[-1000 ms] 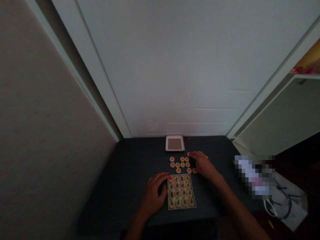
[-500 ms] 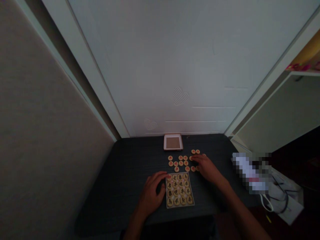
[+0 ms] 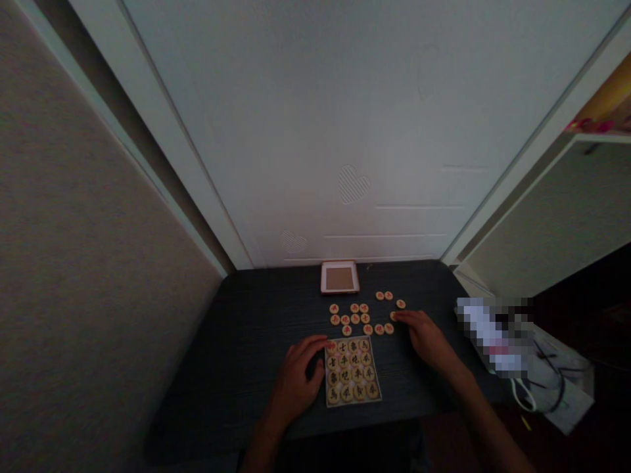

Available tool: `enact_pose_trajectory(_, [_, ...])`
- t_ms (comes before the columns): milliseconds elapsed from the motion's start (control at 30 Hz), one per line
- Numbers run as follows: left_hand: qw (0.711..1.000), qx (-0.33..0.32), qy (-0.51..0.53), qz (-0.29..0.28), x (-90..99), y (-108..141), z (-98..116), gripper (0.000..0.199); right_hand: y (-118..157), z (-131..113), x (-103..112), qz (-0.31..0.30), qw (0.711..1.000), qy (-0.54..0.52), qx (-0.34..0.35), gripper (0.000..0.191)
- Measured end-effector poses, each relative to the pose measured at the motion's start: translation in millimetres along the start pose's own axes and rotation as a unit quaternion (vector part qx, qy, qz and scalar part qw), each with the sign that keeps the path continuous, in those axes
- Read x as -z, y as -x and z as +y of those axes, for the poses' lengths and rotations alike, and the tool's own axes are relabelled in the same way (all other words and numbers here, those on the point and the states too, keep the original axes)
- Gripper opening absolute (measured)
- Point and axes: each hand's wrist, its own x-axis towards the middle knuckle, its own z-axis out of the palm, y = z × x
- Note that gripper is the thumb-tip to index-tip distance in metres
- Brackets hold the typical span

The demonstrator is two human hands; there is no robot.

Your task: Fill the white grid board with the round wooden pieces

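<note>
Rows of black-marked Chinese chess pieces fill the square tray [image 3: 380, 387] near the table's front edge, with one red-marked piece [image 3: 332, 346] in its far left corner. My left hand [image 3: 298, 374] lies along the tray's left side. Its index finger reaches to that corner piece, and the thumb stands apart by the tray's edge. To the right, my right hand [image 3: 426, 338] has its fingers together, the tips on a Chinese chess piece [image 3: 393, 316] at table level. Several loose red-marked pieces [image 3: 355, 318] lie flat beyond the tray.
Against the white panel [image 3: 296, 164] at the back sits a shallow box lid [image 3: 340, 292] with a brown inside. The dark table [image 3: 236, 348] carries everything. Off its right side are a blurred-out item [image 3: 493, 338], a white cable [image 3: 523, 396] and a pale box [image 3: 574, 407].
My right hand has moved right, and the piece under its fingertips has slid right with it, away from the loose group. My left hand stays at the tray's corner.
</note>
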Motion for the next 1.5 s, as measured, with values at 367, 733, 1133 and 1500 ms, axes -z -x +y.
enact_pose_trajectory(367, [1.000, 0.004, 0.002, 0.006, -0.6, 0, 0, 0.036, 0, 4, -13, 0.062, 0.998, -0.026, -0.016, 0.025])
enact_pose_trajectory(733, [1.000, 0.011, 0.005, 0.002, -0.4, -1, 0, 0.033, -2, 5, -17, 0.101, 0.991, -0.068, -0.054, 0.022])
enact_pose_trajectory(1133, [1.000, 0.009, 0.016, 0.012, -1.5, -2, 1, 0.033, 11, -27, -16, 0.134, 0.889, -0.384, -0.209, 0.057])
enact_pose_trajectory(1500, [1.000, 0.008, 0.015, 0.008, -0.9, -1, 1, 0.032, 14, -62, -36, 0.086, 0.784, -0.572, -0.227, 0.040])
